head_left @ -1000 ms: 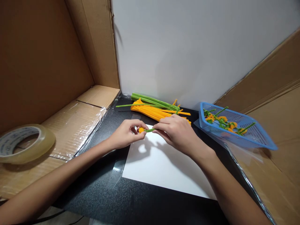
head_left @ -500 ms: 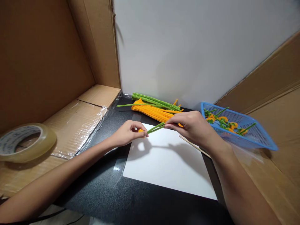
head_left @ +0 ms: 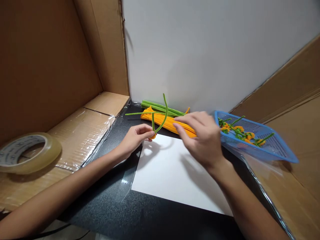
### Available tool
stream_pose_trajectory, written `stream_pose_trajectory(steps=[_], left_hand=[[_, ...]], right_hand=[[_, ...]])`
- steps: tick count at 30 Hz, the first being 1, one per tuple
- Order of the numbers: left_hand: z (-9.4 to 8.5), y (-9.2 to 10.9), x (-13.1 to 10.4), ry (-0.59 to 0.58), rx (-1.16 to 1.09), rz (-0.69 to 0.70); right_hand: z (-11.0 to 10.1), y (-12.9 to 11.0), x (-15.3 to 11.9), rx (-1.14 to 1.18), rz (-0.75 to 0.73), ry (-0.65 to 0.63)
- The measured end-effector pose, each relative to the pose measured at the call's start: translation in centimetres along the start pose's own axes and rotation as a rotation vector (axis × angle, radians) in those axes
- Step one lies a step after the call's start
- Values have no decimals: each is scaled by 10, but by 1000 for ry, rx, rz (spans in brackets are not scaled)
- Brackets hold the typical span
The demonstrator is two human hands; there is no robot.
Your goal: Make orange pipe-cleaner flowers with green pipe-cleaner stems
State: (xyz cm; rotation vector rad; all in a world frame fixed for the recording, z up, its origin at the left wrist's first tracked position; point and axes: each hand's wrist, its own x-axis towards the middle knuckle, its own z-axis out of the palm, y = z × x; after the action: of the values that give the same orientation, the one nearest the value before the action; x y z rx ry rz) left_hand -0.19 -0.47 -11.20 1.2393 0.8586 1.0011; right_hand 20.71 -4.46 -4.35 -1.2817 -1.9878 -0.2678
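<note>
Between thumb and fingers, my left hand pinches a small pipe cleaner piece. Its orange part shows just under my fingertips, and two green ends stick up, one straight and short, one long and curved. My right hand, slightly blurred, is open in the air with thumb and fingers apart and nothing visible between them. Behind it lie a bundle of orange pipe cleaners and a bundle of green pipe cleaners. A sheet of white paper lies beneath both hands.
A blue plastic basket at the right holds several orange and green pipe cleaner pieces. A large roll of clear tape rests on cardboard at the left. A white wall closes off the back of the black tabletop.
My right hand has let go of the green ends and opened, moving slightly right. The green ends, earlier held together toward the right, now stand up and apart. My left hand keeps its pinch.
</note>
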Motion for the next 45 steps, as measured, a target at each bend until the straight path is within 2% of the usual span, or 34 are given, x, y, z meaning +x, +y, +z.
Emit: stream_pose_trajectory(steps=[3, 7, 13, 15, 18, 23, 28, 30, 34, 39, 45], left_hand=[[2, 1, -2, 0, 10, 21], [5, -1, -6, -19, 100, 68], [7, -10, -10, 74, 168, 232], [8, -10, -12, 74, 211, 303], [8, -7, -15, 91, 277, 363], [9, -7, -18, 88, 295, 408], [12, -7, -20, 140, 307, 403], [13, -6, -20, 166, 284, 358], [15, -7, -18, 153, 213, 274], [14, -10, -15, 173, 108, 228], [10, -6, -11, 131, 44, 228]], right_hand=[[24, -13, -10, 343, 199, -167], [47, -16, -17, 660, 472, -216], [59, -10, -19, 1200, 818, -368], [60, -9, -20, 1301, 874, -411], [60, -7, -19, 1297, 795, -423], [55, -3, -15, 1056, 539, -396], [55, -8, -19, 802, 532, -71], [55, -10, -21, 696, 475, -17], [50, -11, -22, 522, 277, -57], [47, -5, -23, 420, 20, -93], [48, 1, -20, 367, -130, -153]])
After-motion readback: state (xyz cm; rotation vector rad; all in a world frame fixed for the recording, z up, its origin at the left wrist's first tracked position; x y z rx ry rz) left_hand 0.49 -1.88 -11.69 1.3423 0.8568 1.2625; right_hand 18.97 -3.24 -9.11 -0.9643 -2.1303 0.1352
